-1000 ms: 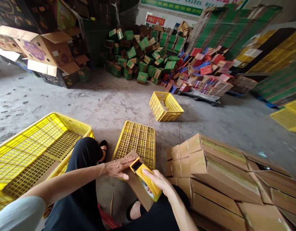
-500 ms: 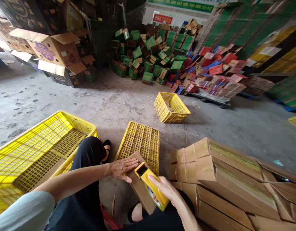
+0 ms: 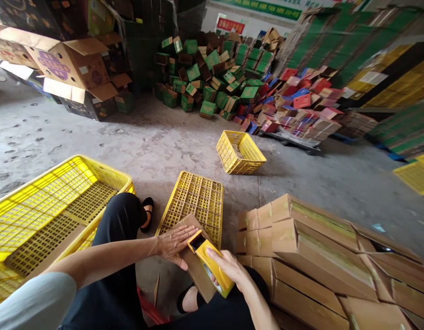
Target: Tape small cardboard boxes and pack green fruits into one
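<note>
A narrow brown cardboard box [image 3: 201,278] lies tilted in front of me, its far end over an upturned yellow crate [image 3: 198,199]. Flat on its upper face, near that far end, rests my left hand [image 3: 175,243] with the fingers stretched out. My right hand [image 3: 227,266] is wrapped round a yellow tape dispenser [image 3: 212,261], whose dark front end touches or sits just above the cardboard beside my left fingertips. Part of the tape roll shows at the dispenser's side. Whether tape is stuck to the box I cannot tell.
On the left stands a large yellow crate [image 3: 77,160] with a cardboard piece inside. Stacked flattened cardboard boxes [image 3: 322,256] lie close on my right. A smaller yellow crate [image 3: 241,153] sits ahead. Heaped green boxes [image 3: 208,94] and red and blue boxes [image 3: 301,101] are behind it.
The whole view has shifted slightly, so things appear a little further left. Both hands, the box and the tape dispenser keep nearly the same positions relative to one another.
</note>
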A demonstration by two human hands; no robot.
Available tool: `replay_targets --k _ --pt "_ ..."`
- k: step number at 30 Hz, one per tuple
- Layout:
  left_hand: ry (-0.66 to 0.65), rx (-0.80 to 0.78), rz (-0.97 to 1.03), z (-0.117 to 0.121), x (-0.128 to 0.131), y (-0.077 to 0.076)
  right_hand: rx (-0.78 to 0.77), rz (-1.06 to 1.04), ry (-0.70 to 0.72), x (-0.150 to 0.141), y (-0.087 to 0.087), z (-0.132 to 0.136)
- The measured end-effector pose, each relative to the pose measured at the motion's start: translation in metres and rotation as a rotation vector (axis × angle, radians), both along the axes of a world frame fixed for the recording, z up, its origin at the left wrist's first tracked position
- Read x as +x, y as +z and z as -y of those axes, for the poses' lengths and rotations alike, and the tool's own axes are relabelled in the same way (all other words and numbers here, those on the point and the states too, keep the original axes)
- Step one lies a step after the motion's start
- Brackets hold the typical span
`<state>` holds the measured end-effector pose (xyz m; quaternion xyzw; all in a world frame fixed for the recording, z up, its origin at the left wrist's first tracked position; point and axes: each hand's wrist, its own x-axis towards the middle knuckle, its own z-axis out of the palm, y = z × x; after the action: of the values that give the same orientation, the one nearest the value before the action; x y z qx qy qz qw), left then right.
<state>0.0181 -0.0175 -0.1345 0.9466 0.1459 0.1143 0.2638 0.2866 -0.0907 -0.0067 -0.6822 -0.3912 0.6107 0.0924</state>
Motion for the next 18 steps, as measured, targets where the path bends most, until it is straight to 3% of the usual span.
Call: replay_targets --k 18 --pt "-0.009 -0.030 -0.005 -0.005 0.001 -0.003 0.038 0.042 -0.035 0.010 -0.011 0.020"
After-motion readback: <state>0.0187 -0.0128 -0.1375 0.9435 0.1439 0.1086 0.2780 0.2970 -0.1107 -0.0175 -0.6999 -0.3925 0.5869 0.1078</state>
